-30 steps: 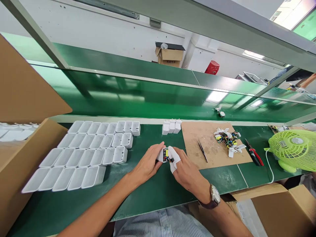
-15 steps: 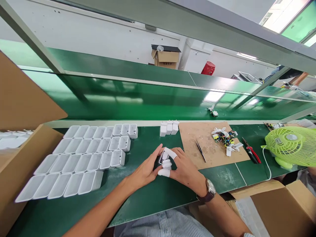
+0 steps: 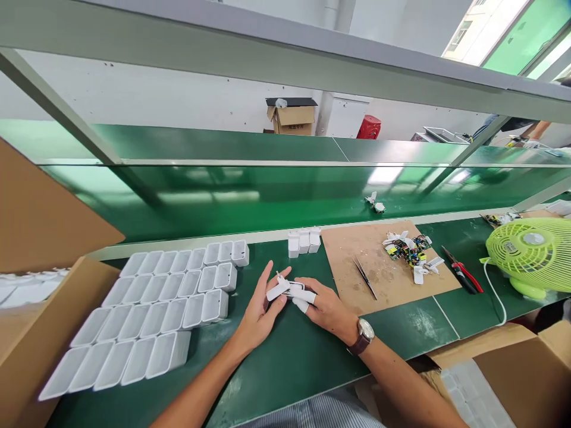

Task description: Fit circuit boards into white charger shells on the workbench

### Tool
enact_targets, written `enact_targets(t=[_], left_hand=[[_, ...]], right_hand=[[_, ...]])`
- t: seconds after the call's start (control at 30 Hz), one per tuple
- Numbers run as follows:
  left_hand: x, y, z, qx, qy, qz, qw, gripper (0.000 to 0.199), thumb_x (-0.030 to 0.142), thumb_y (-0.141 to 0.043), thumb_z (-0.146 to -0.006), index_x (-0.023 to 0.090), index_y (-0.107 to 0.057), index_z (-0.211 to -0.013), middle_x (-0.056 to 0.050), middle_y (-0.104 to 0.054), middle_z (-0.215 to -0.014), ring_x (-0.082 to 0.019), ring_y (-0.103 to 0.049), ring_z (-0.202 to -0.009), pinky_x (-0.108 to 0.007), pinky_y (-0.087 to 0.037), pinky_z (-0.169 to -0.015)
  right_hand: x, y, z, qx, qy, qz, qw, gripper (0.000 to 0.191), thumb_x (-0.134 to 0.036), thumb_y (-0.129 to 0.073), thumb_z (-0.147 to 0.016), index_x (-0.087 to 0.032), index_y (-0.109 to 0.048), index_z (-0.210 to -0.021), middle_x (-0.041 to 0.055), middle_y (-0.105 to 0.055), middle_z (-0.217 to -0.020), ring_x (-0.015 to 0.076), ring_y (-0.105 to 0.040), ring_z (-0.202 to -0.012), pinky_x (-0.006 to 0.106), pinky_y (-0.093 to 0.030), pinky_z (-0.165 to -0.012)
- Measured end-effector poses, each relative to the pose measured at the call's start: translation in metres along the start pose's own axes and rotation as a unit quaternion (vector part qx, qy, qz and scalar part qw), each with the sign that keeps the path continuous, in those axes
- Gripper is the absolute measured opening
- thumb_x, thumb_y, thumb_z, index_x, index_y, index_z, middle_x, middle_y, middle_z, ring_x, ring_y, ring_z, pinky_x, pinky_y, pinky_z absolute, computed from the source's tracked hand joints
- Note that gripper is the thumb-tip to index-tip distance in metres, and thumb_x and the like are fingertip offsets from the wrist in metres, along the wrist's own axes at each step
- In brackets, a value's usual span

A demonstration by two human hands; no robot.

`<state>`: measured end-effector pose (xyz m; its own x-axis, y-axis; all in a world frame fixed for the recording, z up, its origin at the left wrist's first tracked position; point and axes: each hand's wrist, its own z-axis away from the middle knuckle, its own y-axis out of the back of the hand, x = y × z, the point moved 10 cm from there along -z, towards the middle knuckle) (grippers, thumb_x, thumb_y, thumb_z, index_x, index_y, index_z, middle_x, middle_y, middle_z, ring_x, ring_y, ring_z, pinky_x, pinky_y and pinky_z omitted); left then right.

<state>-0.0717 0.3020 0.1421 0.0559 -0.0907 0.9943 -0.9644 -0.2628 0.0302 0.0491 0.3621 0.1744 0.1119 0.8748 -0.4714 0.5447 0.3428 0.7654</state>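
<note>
Both my hands meet around a small white plastic part (image 3: pixel 277 289) above the green bench. My left hand (image 3: pixel 261 309) has its thumb and fingers round the part's left end. White covers wrap some fingertips of my right hand (image 3: pixel 330 309), which grips the right side of the same part. Behind my hands stand three small white housings (image 3: pixel 304 241). To the left, several rows of open white plastic cases (image 3: pixel 163 315) sit on the bench. Tweezers (image 3: pixel 365 278) and a pile of circuit boards with white pieces (image 3: pixel 413 252) lie on a brown board (image 3: pixel 343 255) at the right.
Red-handled pliers (image 3: pixel 463 270) and a green fan (image 3: pixel 530 249) are at the right. Cardboard boxes stand at the left (image 3: pixel 84 285) and lower right (image 3: pixel 517 368). One loose assembly (image 3: pixel 375 203) lies behind the brown board. A person's arm shows at the far upper right.
The white part has been turned and now shows a flat white piece at its left end. My left fingers have spread more. The camera view has tilted up somewhat.
</note>
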Motion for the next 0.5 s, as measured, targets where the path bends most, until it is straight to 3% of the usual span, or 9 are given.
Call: enact_targets(t=[0.17, 0.5], left_hand=[[0.007, 0.002, 0.004, 0.016, -0.016, 0.038, 0.999, 0.083, 0.036, -0.059, -0.102, 0.035, -0.004, -0.164, -0.015, -0.039, -0.166, -0.026, -0.041, -0.152, -0.048, -0.039, -0.122], [0.015, 0.007, 0.002, 0.058, -0.081, -0.022, 0.995, 0.087, 0.024, -0.072, -0.094, 0.030, -0.018, -0.163, -0.016, -0.059, -0.149, -0.025, -0.058, -0.138, -0.045, -0.048, -0.115]], right_hand=[[-0.009, 0.009, 0.001, 0.051, 0.037, -0.003, 0.998, 0.044, -0.014, -0.057, -0.098, -0.021, -0.055, -0.141, 0.0151, -0.067, -0.131, 0.0256, -0.069, -0.114, 0.039, -0.064, -0.091], [-0.004, -0.001, 0.002, 0.057, 0.032, -0.024, 0.998, 0.041, -0.012, -0.055, -0.096, -0.022, -0.059, -0.135, 0.0132, -0.067, -0.129, 0.0243, -0.069, -0.111, 0.036, -0.064, -0.085]])
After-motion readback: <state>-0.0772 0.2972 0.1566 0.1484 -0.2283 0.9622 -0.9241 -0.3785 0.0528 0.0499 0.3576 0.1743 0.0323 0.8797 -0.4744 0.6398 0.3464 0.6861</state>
